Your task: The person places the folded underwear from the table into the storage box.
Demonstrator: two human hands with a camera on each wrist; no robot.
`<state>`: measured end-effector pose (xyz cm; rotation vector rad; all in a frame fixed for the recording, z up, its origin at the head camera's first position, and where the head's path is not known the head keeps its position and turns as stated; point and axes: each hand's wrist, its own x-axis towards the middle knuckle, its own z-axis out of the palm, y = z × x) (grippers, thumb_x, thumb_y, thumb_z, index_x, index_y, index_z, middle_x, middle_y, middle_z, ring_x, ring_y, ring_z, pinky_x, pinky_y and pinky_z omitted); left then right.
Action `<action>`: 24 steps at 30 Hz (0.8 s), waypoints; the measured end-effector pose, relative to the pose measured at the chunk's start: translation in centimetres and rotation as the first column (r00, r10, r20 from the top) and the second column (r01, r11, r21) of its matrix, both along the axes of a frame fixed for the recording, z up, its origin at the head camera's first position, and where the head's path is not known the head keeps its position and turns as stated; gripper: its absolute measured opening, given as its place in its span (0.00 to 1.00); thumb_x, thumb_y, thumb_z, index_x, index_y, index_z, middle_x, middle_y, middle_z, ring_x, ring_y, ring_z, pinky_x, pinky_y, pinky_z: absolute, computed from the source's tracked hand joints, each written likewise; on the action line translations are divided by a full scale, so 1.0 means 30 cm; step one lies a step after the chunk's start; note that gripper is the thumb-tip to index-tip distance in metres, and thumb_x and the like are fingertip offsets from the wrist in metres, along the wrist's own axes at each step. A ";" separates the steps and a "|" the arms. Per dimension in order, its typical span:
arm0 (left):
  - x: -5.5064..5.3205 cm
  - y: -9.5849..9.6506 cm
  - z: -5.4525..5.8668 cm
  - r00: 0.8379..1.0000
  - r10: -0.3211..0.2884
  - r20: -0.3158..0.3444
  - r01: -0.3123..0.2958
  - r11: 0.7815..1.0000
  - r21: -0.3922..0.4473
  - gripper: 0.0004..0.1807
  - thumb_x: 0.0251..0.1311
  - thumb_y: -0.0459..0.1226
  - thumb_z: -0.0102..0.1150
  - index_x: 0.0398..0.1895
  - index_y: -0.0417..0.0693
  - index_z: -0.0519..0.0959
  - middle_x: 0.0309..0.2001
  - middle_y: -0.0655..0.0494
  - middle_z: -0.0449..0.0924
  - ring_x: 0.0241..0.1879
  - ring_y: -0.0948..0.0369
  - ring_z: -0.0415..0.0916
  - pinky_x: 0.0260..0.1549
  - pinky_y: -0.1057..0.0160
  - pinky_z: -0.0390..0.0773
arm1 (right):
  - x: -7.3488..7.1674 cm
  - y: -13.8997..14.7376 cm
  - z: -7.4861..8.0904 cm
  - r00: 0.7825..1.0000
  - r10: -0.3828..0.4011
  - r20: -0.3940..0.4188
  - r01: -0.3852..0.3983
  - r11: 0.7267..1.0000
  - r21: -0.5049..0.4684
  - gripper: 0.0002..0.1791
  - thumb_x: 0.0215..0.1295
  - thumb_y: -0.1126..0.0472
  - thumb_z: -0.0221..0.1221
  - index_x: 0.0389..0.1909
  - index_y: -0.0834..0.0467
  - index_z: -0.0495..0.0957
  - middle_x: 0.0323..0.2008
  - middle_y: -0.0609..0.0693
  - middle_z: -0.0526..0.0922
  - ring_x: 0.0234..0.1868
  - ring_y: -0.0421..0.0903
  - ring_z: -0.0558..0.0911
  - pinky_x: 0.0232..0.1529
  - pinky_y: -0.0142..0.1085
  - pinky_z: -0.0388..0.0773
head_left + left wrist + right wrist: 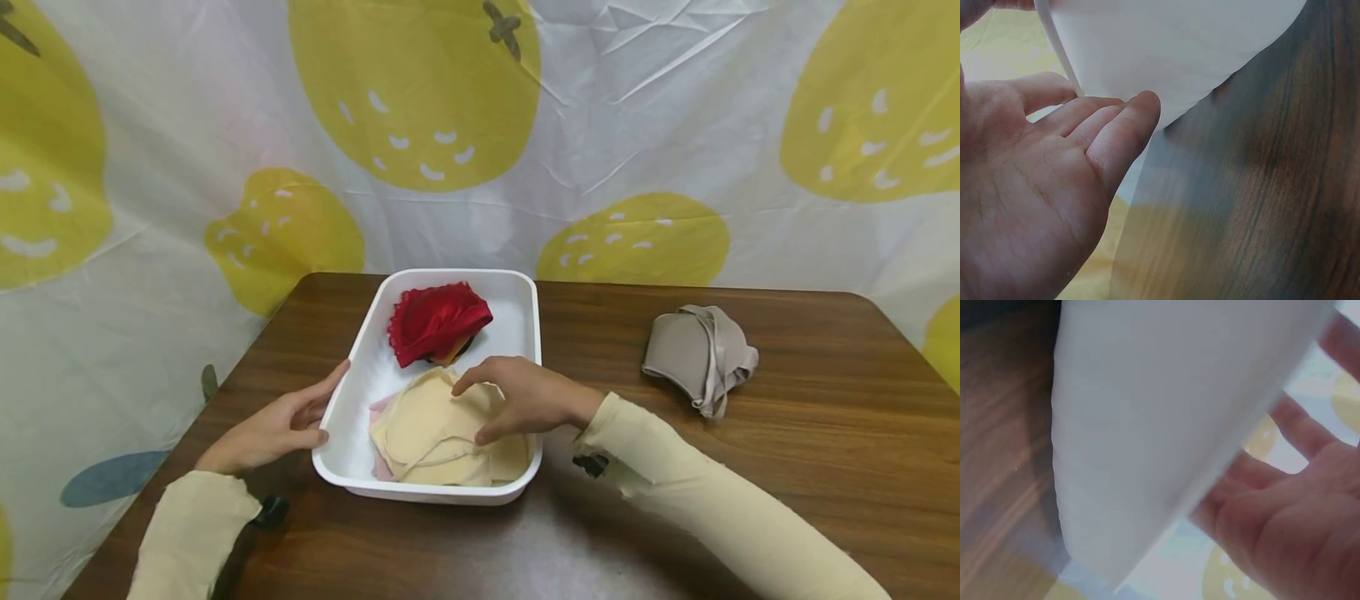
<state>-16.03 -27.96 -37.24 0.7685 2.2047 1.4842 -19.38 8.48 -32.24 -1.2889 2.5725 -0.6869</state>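
Observation:
A white plastic tray point(342, 417) sits on the table, holding folded bras. At its far end lies a red lace-edged bra point(438, 321); a cream bra point(427, 425) lies in the near half, with pink fabric point(381, 467) showing beneath. My left hand point(270, 429) rests against the tray's left side, its fingers extended along the outer wall in the left wrist view. Over the tray's right rim reaches my right hand point(528, 396), fingers spread and loosely bent above the cream bra. In the right wrist view, the tray wall hides its fingertips, so contact is unclear.
A grey-beige bra point(697, 354) lies folded on the brown wooden table point(825, 433), right of the tray. Behind the table hangs a white cloth point(480, 225) printed with yellow fruit.

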 end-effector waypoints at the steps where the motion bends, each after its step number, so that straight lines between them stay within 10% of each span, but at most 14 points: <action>1: -0.001 -0.001 0.000 1.000 0.003 0.000 -0.003 1.000 -0.005 0.48 0.67 0.29 0.56 0.79 0.35 0.34 0.78 0.29 0.26 0.64 0.83 0.64 0.55 0.76 0.75 | 0.000 0.009 0.004 1.000 0.009 0.008 -0.008 1.000 -0.014 0.33 0.49 0.55 0.75 0.59 0.56 0.79 0.59 0.53 0.82 0.62 0.52 0.78 0.66 0.44 0.72; 11: 0.000 -0.002 -0.003 1.000 0.013 -0.009 -0.013 1.000 -0.024 0.48 0.67 0.28 0.55 0.79 0.36 0.35 0.79 0.31 0.26 0.63 0.82 0.64 0.55 0.76 0.76 | -0.012 0.092 0.039 0.971 0.067 0.230 -0.038 0.991 -0.126 0.42 0.54 0.56 0.73 0.69 0.59 0.67 0.69 0.55 0.72 0.65 0.61 0.75 0.58 0.47 0.81; 24: -0.001 0.004 -0.001 1.000 -0.003 0.011 0.003 1.000 0.005 0.49 0.66 0.27 0.55 0.79 0.35 0.33 0.78 0.29 0.24 0.63 0.81 0.65 0.53 0.73 0.78 | -0.020 0.239 0.062 0.959 0.014 0.284 0.091 0.931 -0.355 0.41 0.48 0.64 0.77 0.65 0.58 0.72 0.63 0.55 0.79 0.58 0.53 0.82 0.53 0.43 0.84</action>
